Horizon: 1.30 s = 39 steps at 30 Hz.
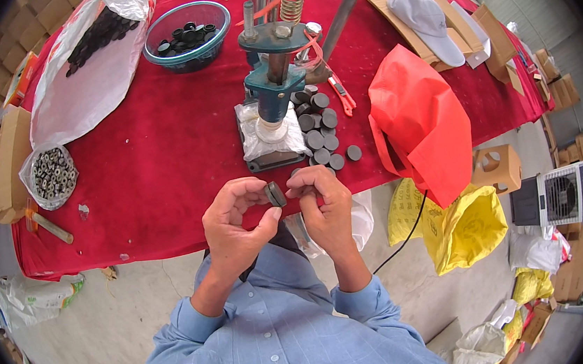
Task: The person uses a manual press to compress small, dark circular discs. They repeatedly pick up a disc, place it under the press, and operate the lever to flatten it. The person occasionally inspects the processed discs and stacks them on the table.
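My left hand (238, 215) pinches a dark round puck-like piece (275, 195) on its edge between thumb and fingers, just in front of the table edge. Close to its right side, my right hand (323, 205) has its fingers curled together; whether anything small is inside them is hidden. Beyond both hands stands a teal hand press (274, 89) with a spring on top. White wrapping (254, 143) covers its base around a pale round pad (272, 130). Several black round pieces (314, 139) lie heaped to the right of the base.
A blue bowl (154, 46) and a white sack (67, 109) hold black parts. At left is a bag of metal rings (54, 178) beside a cardboard box (12, 163). Orange cutters (343, 96), a red bag (418, 117) and a grey cap (423, 22) are to the right.
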Motion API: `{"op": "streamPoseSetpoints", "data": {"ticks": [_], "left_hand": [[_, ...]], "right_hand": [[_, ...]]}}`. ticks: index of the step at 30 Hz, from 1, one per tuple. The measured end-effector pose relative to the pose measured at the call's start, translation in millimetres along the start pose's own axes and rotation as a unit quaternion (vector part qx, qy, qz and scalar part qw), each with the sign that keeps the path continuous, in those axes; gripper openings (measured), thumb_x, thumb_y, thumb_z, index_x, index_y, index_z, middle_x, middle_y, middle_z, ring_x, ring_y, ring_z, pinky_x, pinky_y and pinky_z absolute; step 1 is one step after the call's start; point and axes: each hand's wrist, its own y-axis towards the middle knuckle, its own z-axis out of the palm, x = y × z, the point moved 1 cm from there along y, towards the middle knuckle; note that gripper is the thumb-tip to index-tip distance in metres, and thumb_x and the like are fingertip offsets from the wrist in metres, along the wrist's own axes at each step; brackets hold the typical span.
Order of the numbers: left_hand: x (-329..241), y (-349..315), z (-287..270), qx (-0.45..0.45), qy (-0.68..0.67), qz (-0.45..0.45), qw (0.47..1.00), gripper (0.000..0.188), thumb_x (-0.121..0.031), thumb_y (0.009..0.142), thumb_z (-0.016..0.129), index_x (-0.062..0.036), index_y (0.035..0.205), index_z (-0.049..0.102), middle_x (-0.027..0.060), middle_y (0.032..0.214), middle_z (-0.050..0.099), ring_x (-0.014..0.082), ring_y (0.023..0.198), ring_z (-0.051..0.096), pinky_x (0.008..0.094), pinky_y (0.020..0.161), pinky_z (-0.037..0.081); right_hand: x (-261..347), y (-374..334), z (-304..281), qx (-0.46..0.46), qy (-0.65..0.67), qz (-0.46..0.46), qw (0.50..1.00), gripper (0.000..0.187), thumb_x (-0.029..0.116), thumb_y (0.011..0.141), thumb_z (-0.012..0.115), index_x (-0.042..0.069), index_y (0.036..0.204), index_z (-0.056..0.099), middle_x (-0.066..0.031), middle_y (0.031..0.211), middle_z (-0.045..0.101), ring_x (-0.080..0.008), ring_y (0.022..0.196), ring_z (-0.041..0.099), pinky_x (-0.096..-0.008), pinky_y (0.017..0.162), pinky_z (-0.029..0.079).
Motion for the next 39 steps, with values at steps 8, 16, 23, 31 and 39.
{"op": "streamPoseSetpoints", "data": {"ticks": [8,16,23,31,39], "left_hand": [[2.1,2.2,-3.9,0.013,0.213,0.115,0.970,0.045,0.016,0.077,0.074,0.0038,0.119,0.063,0.0111,0.115,0.063,0.0162,0.100,0.068,0.0312,0.095,0.057],[-8.5,4.3,-0.4,0.020,0.198,0.172,0.965,0.036,0.007,0.079,0.081,-0.0009,0.112,0.069,0.0144,0.107,0.069,0.0226,0.095,0.071,0.0332,0.081,0.060],[-14.6,-0.3,0.2,0.027,0.200,0.181,0.962,0.024,0.006,0.083,0.080,0.0001,0.105,0.072,0.0138,0.103,0.072,0.0242,0.092,0.072,0.0340,0.080,0.060],[0.2,-3.0,-3.5,0.030,0.161,0.107,0.981,0.020,0.008,0.086,0.075,0.0028,0.105,0.071,0.0132,0.103,0.070,0.0210,0.093,0.070,0.0307,0.084,0.056],[40.7,-8.2,-7.9,0.049,0.109,-0.062,0.991,0.021,0.000,0.092,0.074,0.0039,0.111,0.068,0.0102,0.102,0.067,0.0172,0.093,0.068,0.0306,0.084,0.055]], "right_hand": [[10.8,-9.0,7.0,0.033,0.169,0.061,0.983,0.022,-0.006,0.092,0.065,-0.001,0.113,0.069,-0.0111,0.106,0.070,-0.0167,0.089,0.070,-0.0287,0.077,0.057],[1.8,-16.9,1.6,0.025,0.108,-0.061,0.992,0.033,-0.004,0.088,0.074,0.002,0.120,0.070,-0.0145,0.115,0.071,-0.0209,0.095,0.070,-0.0296,0.080,0.057],[16.0,-14.3,-0.2,0.012,0.069,-0.121,0.990,0.026,0.000,0.089,0.075,0.001,0.115,0.071,-0.0150,0.109,0.073,-0.0300,0.102,0.071,-0.0359,0.085,0.057],[6.2,-20.8,10.2,-0.027,0.068,-0.087,0.994,0.020,0.002,0.091,0.073,-0.001,0.110,0.070,-0.0138,0.102,0.071,-0.0281,0.102,0.071,-0.0371,0.086,0.057],[-20.0,-20.6,-3.3,-0.041,0.109,0.111,0.987,0.016,0.005,0.098,0.066,0.001,0.113,0.068,-0.0081,0.098,0.068,-0.0119,0.080,0.065,-0.0277,0.070,0.054]]}}
